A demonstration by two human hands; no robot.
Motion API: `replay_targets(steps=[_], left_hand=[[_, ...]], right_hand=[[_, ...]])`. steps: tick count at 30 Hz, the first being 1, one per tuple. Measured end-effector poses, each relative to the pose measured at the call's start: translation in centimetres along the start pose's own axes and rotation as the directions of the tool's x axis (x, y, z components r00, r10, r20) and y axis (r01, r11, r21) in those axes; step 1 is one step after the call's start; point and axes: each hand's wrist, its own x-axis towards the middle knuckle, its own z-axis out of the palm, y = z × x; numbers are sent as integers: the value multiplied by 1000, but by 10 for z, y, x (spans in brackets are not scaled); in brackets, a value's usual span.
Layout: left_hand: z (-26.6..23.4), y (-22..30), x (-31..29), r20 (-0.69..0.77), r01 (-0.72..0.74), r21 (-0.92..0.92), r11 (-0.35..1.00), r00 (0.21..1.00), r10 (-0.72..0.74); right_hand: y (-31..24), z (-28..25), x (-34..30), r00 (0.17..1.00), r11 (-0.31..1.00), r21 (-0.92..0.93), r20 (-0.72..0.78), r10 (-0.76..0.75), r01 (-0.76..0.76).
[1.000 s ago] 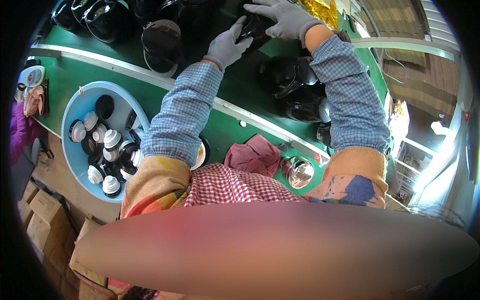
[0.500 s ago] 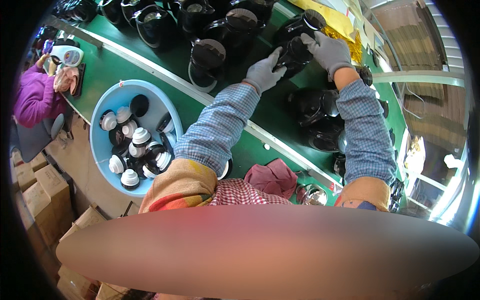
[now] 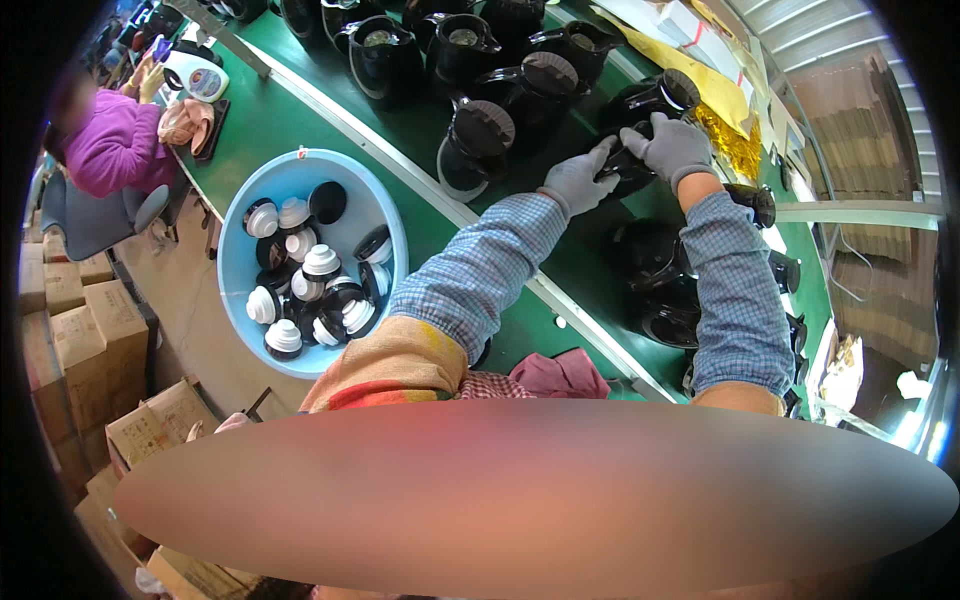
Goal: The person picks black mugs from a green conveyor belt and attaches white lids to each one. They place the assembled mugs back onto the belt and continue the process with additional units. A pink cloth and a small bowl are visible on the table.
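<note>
A black jug (image 3: 628,174) stands between my two hands on the green table, tilted or turned so its shape is partly hidden. My left hand (image 3: 580,184), in a grey glove, closes on its near left side. My gloved right hand (image 3: 672,150) grips its upper right part, with fingers curled over the top; whether they hold a lid there I cannot make out. Just beyond my right hand is another black jug with a ribbed lid (image 3: 680,92). To the left of my left hand stands a lidded black jug (image 3: 478,140).
A light blue tub (image 3: 232,270) at the left holds several black-and-white stoppers (image 3: 320,262). More black jugs (image 3: 385,60) crowd the far table; others lie near my right forearm. A metal rail (image 3: 350,135) crosses the table. A person in purple (image 3: 120,145) sits far left, near cardboard boxes (image 3: 110,320).
The whole view has shifted, so table things appear further right and lower. My hands have drawn closer together around the black jug, my right hand lower over its top.
</note>
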Motion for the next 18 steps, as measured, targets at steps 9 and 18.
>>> replay_targets(steps=[9,18], left_hand=[[4,2,-1,-15,-9,-3,1000,1000,9],[-9,6,4,23,43,67,997,999,-45]], right_hand=[[17,20,-8,961,966,22,-116,-253,257],[35,42,-15,937,948,119,-230,-262,294]])
